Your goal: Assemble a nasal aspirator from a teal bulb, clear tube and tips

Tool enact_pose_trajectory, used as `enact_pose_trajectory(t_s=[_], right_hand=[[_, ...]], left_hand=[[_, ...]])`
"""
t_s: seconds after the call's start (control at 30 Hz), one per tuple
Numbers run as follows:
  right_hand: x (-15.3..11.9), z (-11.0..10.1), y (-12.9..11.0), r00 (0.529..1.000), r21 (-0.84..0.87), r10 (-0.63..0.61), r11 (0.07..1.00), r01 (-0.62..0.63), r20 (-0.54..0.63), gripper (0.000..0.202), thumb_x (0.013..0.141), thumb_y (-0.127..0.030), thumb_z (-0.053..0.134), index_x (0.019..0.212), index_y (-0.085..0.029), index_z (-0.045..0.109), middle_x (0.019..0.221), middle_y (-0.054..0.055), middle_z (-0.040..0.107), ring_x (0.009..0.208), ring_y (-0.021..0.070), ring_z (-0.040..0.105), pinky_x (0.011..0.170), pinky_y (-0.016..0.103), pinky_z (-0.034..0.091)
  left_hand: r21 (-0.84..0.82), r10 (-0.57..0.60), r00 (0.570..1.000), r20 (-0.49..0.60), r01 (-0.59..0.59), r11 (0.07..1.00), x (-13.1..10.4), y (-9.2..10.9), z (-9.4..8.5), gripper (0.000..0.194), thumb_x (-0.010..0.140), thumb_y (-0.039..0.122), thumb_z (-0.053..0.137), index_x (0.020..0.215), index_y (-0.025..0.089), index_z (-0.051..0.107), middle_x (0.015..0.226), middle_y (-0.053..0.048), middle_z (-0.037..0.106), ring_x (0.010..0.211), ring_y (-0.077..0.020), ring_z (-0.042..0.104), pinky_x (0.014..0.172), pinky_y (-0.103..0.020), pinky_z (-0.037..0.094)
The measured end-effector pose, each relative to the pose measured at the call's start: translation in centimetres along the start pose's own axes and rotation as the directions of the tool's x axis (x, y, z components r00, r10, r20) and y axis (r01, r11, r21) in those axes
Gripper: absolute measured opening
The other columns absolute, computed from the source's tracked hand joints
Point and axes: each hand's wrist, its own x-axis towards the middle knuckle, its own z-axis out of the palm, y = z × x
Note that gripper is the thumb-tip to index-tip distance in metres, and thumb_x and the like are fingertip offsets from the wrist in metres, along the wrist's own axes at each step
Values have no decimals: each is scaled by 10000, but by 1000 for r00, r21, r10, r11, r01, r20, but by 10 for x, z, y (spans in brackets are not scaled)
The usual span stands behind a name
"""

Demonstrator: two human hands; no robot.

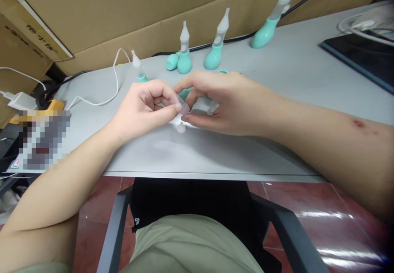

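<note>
Slippage threatens: both hands (184, 104) pinch one small clear tip (184, 108); loosened, it drops beside the cap (181, 128) just below.

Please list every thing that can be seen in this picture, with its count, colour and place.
clear tip: one, see-through, pinched between both hands
small cap: one, white, on the table below the hands
aspirators: three upright, teal bulbs with clear tips, in a row at the back; a fourth smaller one at the left
table: one, grey, under everything
cardboard: brown, behind the table
white cable: one, back left of the table
charger: one, white, far left
tablet: one, dark, far right
chair: grey arms, below the table
left hand: pinching the clear tip
right hand: fingers on the clear tip
</note>
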Motion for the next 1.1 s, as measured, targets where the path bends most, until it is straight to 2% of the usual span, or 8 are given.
enact_pose_trajectory(t_s=[0.13, 0.37, 0.57, 0.7, 0.83, 0.9, 1.0, 1.1], right_hand=[[2, 1, 1, 998, -19, -47, 999, 47, -31, 313, 1088, -296, 705, 1392, -254, 764, 1046, 30, 901, 944, 231, 822, 834, 375, 565], [3, -1, 4, 998, -57, -56, 997, 54, -39, 305, 1105, -299, 728, 1400, -334, 801, 1063, 8, 895, 933, 238, 794, 832, 394, 540], [4, -3, 3, 995, -38, -91, 995, 90, -33, 243, 1131, -372, 734, 1354, -305, 805, 1108, 48, 880, 985, 256, 803, 907, 424, 573], [5, -1, 4, 993, -72, -112, 991, 109, -42, 233, 1132, -315, 722, 1350, -325, 804, 1159, 43, 887, 1037, 264, 806, 945, 426, 589], [5, 0, 4, 986, -102, -153, 984, 146, -62, 235, 1126, -266, 680, 1325, -285, 803, 1112, 35, 878, 985, 228, 790, 908, 391, 572], [4, -1, 2, 980, -120, -177, 979, 167, -85, 287, 1135, -270, 657, 1386, -259, 797, 1107, 36, 885, 971, 224, 792, 904, 387, 576], [3, -6, 0, 973, -144, -205, 971, 189, -108, 414, 1122, -244, 637, 1510, -271, 780, 1201, 28, 918, 1040, 236, 837, 949, 394, 613], [3, -11, 3, 978, -186, -176, 970, 154, -108, 399, 1114, -241, 633, 1461, -306, 818, 1162, 17, 912, 1018, 230, 833, 926, 386, 622]], left_hand=[[-5, 44, 999, -13, -44, 999, 0, -1, 1, 147, 901, 92, 858, 868, 227, 906, 938, -11, 882, 815, -144, 847, 732, -267, 716], [-13, 75, 996, -39, -76, 997, 1, -4, 3, 102, 949, 176, 946, 869, 228, 911, 897, -17, 872, 792, -158, 851, 701, -282, 712], [108, 106, 994, -16, -103, 989, 0, -2, 0, 74, 935, 187, 938, 894, 249, 936, 1012, -41, 897, 854, -179, 851, 740, -322, 726], [169, 121, 993, 6, -120, 978, -1, 2, -1, 88, 902, 170, 933, 892, 257, 940, 1041, -39, 923, 934, -218, 895, 813, -365, 775], [124, 165, 986, 32, -168, 978, 1, -2, -1, 106, 939, 152, 914, 930, 255, 938, 1054, -34, 933, 985, -218, 925, 835, -335, 802], [54, 205, 978, 44, -207, 977, 1, -5, -2, 114, 973, 153, 920, 1001, 261, 943, 1057, -18, 938, 984, -211, 937, 852, -327, 816], [-24, 230, 972, 37, -230, 973, 1, -10, -4, 100, 1032, 257, 980, 1121, 264, 934, 1121, -15, 953, 990, -221, 964, 888, -338, 840], [-13, 221, 975, 15, -221, 975, 1, -15, -6, 251, 1038, 411, 1037, 1189, 263, 901, 1207, -31, 955, 1019, -251, 981, 905, -358, 853]])
